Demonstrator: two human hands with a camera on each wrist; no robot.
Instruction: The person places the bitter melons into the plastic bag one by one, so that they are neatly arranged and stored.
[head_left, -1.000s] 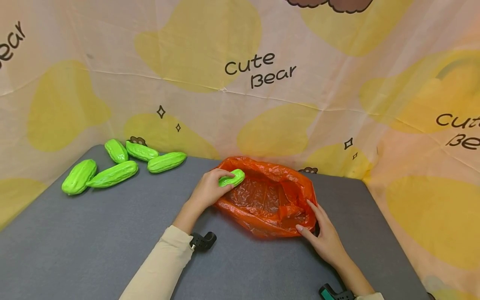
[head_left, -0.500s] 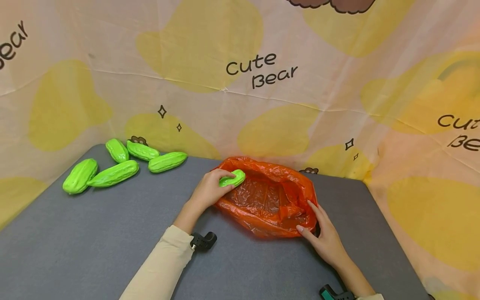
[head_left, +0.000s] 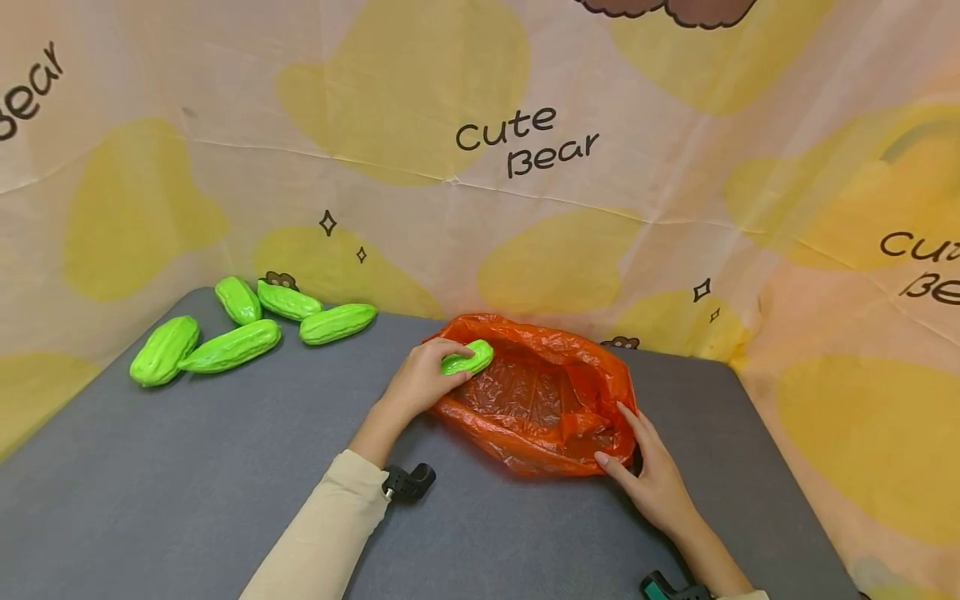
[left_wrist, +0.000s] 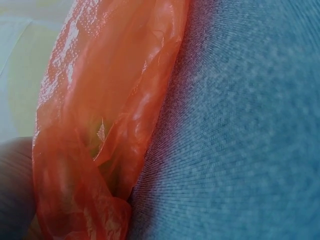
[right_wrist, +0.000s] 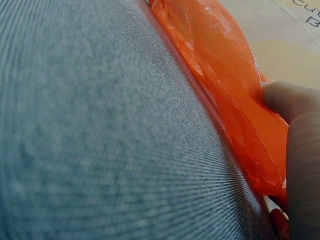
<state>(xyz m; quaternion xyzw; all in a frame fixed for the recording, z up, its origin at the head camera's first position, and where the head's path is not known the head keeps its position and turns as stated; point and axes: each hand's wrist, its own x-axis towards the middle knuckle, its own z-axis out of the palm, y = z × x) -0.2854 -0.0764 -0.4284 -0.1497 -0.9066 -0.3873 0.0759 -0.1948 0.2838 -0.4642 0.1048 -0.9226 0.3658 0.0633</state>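
A crinkled orange-red plastic bag (head_left: 517, 392) lies on the table with its wide mouth facing up. My left hand (head_left: 423, 379) is at the bag's left end and grips a bright green bitter melon (head_left: 480, 355), whose near part the fingers cover. In the left wrist view the bag's side (left_wrist: 115, 75) hides most of that hand. At the opposite end, my right hand (head_left: 652, 479) holds the rim, thumb and a finger over its edge. The right wrist view shows the thumb (right_wrist: 287, 97) against the orange film (right_wrist: 225, 70).
Several more green bitter melons (head_left: 232, 346) lie grouped at the table's back left corner. The grey table (head_left: 225, 467) meets a hanging cloth (head_left: 390, 200) printed with yellow patches and lettering along its back. Black cameras (head_left: 411, 482) are strapped at the wrists.
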